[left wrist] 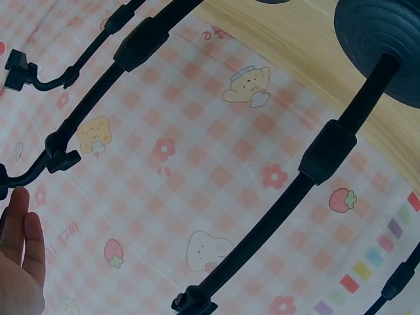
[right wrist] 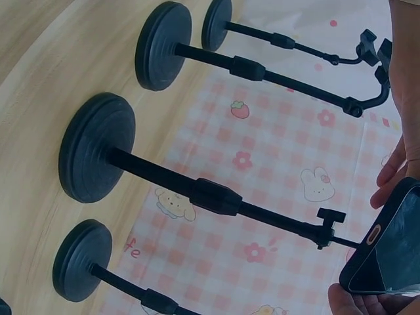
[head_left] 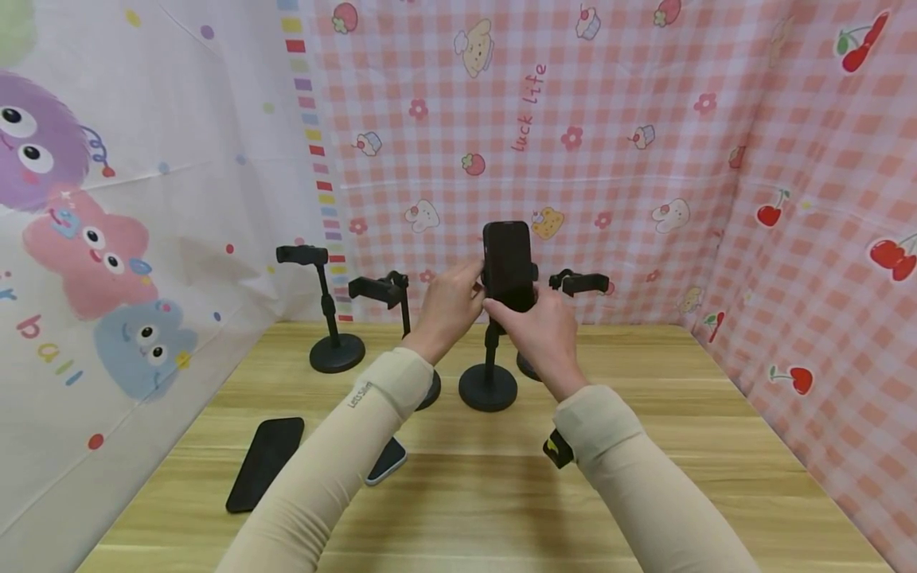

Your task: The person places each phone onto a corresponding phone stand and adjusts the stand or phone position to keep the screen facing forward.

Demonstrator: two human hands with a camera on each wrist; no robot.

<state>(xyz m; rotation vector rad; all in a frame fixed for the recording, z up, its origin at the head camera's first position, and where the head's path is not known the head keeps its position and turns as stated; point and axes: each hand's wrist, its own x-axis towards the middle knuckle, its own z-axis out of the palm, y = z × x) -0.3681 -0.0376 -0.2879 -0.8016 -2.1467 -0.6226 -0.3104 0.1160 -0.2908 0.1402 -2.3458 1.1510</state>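
Note:
A black phone point(head_left: 509, 259) stands upright, screen toward me, at the top of a black phone stand point(head_left: 488, 390) with a round base. My right hand point(head_left: 546, 330) grips the phone's lower right part, with the thumb across its front. At the left edge of the phone, my left hand point(head_left: 450, 306) holds the stand's clamp, which is mostly hidden behind the phone and fingers. The right wrist view shows the phone point(right wrist: 392, 246) from its side, beside the stand's thin upper pole. In the left wrist view, fingers point(left wrist: 34, 249) reach up toward the stand's head.
More black phone stands are close by: one at far left point(head_left: 337, 352), one behind my left wrist point(head_left: 376, 291), one at right point(head_left: 583, 283). A dark phone point(head_left: 267, 461) lies on the table, with another phone point(head_left: 388, 461) partly under my left forearm. Patterned cloth point(head_left: 609, 183) hangs behind.

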